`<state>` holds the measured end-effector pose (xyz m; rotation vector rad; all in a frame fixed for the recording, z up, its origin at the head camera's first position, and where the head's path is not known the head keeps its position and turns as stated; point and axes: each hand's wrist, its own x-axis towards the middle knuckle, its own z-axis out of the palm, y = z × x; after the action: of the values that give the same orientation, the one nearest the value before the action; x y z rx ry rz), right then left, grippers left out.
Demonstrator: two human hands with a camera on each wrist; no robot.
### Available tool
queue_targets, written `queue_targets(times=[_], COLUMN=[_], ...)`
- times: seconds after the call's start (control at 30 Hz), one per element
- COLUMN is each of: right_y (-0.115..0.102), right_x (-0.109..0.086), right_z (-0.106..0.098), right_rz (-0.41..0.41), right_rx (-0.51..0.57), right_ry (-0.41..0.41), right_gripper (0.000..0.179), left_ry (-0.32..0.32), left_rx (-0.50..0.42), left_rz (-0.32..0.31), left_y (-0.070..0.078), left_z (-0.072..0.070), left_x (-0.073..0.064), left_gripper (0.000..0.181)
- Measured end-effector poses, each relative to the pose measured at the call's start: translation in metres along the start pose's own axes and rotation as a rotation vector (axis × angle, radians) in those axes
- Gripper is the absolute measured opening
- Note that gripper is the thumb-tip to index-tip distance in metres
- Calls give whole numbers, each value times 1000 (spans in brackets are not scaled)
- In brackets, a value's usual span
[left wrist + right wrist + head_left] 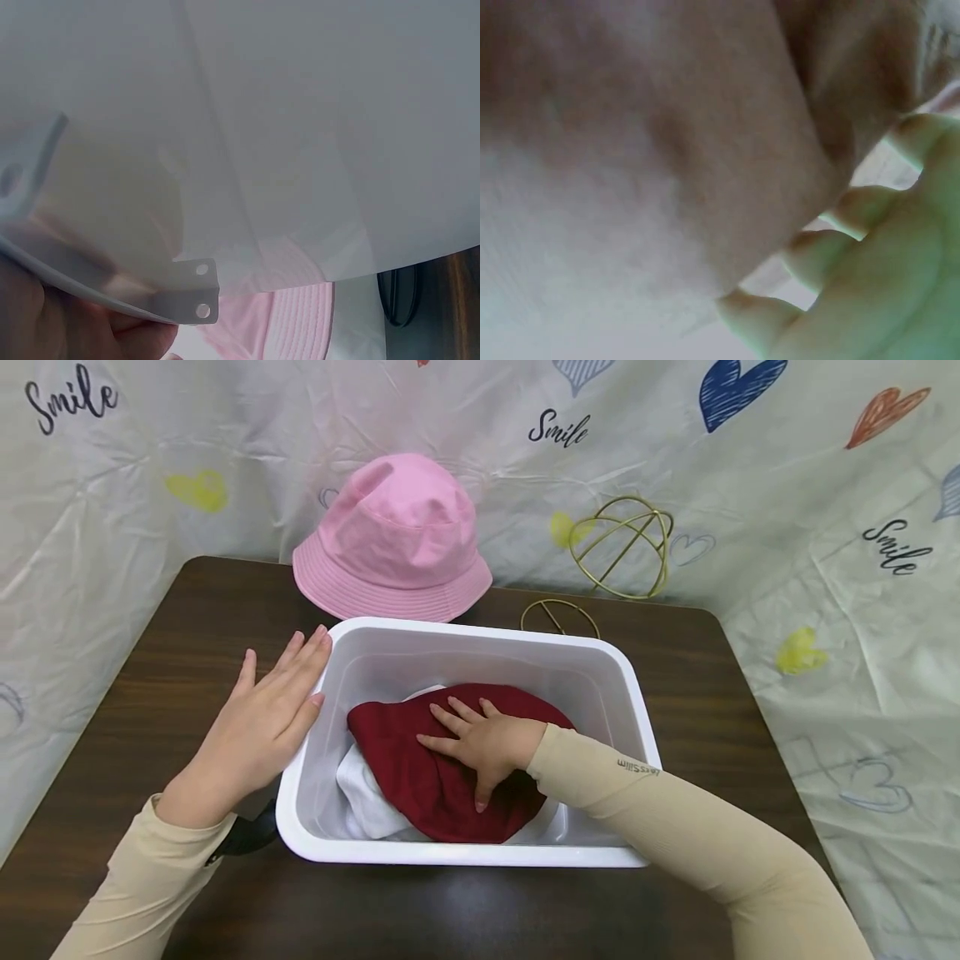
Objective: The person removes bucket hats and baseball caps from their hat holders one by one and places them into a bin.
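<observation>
A white plastic bin stands on the table, holding a dark red piece of cloth over some white cloth. My right hand rests on the red cloth with its fingers spread; what kind of item it is cannot be told. At the bin's left rim, my left hand lies with straight fingers against the edge. The left wrist view shows the bin's outer wall close up, with fingers under its rim. Fingertips meet the cloth in the right wrist view.
Behind the bin sits a pink bucket hat. To its right stands a gold wire stand, with a gold wire ring below it. The brown wooden table backs onto a patterned sheet.
</observation>
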<state>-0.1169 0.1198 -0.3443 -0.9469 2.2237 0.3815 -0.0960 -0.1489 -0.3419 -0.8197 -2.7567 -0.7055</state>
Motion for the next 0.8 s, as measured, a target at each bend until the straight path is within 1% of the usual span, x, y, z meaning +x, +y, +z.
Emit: queue_targets(times=[0.17, 0.33, 0.47, 0.63, 0.8], right_y=[3, 6, 8, 11, 13], right_x=[-4, -8, -12, -16, -18], right_z=[-6, -12, -16, -18, -21], right_rz=[-43, -75, -119, -186, -220], right_rx=[2, 32, 47, 75, 82], right_ry=[37, 102, 167, 253, 319], right_gripper=[99, 85, 77, 69, 65], left_ry=[-2, 5, 8, 17, 19], left_rx=[-9, -19, -24, -30, -36], left_rz=[-2, 3, 2, 7, 7], left_y=[0, 1, 0, -1, -1], left_z=[1, 1, 1, 2, 2], left_x=[-1, 0, 0, -1, -1], left_gripper=[56, 56, 56, 56, 56])
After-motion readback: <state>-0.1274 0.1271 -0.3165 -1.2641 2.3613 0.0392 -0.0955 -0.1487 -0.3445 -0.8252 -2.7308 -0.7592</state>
